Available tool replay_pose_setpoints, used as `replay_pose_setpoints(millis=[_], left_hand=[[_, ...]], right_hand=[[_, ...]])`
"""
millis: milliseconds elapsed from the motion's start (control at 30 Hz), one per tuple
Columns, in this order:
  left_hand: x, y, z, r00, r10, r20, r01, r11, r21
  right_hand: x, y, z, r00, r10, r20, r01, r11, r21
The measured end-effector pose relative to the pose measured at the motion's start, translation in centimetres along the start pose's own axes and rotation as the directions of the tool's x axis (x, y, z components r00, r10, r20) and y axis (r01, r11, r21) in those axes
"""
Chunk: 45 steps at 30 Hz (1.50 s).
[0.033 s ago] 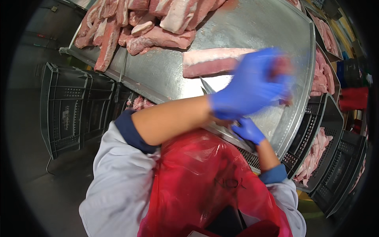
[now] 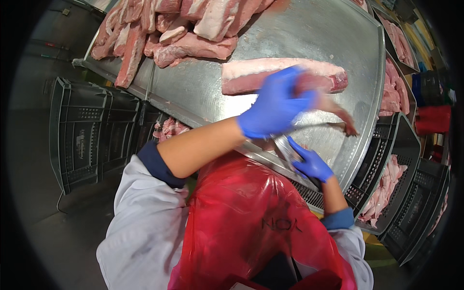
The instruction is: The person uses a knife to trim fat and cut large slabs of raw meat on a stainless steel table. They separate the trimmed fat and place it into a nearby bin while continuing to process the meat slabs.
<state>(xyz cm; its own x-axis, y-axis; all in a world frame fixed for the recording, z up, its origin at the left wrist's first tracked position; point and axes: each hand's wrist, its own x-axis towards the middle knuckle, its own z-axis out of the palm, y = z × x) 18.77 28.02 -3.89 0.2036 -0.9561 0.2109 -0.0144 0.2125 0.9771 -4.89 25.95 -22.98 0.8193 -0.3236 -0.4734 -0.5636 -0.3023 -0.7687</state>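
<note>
A long pork loin (image 2: 246, 82), with a pale fat side and a red side, lies across the metal table (image 2: 338, 48). My left hand (image 2: 270, 108), in a blue glove, is closed on a meat strip (image 2: 338, 112) just over the near side of the loin. The strip's thin end trails to the right and is smeared by motion. Closer to my body, my right hand (image 2: 314, 166), gloved too, grips a knife (image 2: 286, 149). Its blade points up and left, and my left hand and wrist partly cover it.
A heap of pork pieces (image 2: 195, 48) covers the table's far left. Dark plastic crates (image 2: 79, 113) stand on the left. Along the right edge are more crates (image 2: 411, 145), some with meat (image 2: 386, 188). A red cloth-like item (image 2: 431, 121) hangs at far right.
My left hand has moved left with the meat strip, uncovering the loin's right end. The knife tip no longer shows beside the loin; the blade is now nearer my body.
</note>
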Motion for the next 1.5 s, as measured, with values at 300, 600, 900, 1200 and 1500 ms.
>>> replay_pose_setpoints(millis=[300,600,900,1200,1500], left_hand=[[-14.3,-18.7,-4.8,0.999,-0.003,-0.039,0.036,0.481,0.876],[-14.6,-21.5,-1.3,0.925,-0.365,-0.107,0.216,0.273,0.937],[-11.6,-17.9,0.6,0.91,-0.409,-0.071,0.218,0.326,0.92],[-10.7,-18.7,-1.1,0.903,-0.316,-0.291,0.374,0.247,0.894],[-13.5,-8.8,-14.8,0.828,-0.017,-0.56,0.553,0.185,0.812]], right_hand=[[-13.3,3.6,-2.4,0.959,0.209,-0.191,-0.15,0.948,0.282],[-6.1,1.9,-0.7,0.998,-0.011,-0.066,-0.001,0.985,-0.171],[2.9,-0.2,0.8,0.993,-0.026,-0.111,-0.019,0.921,-0.389],[-4.3,-0.2,1.1,0.993,0.073,-0.094,-0.106,0.903,-0.417],[-10.1,3.4,0.0,0.982,0.059,-0.178,-0.041,0.994,0.106]])
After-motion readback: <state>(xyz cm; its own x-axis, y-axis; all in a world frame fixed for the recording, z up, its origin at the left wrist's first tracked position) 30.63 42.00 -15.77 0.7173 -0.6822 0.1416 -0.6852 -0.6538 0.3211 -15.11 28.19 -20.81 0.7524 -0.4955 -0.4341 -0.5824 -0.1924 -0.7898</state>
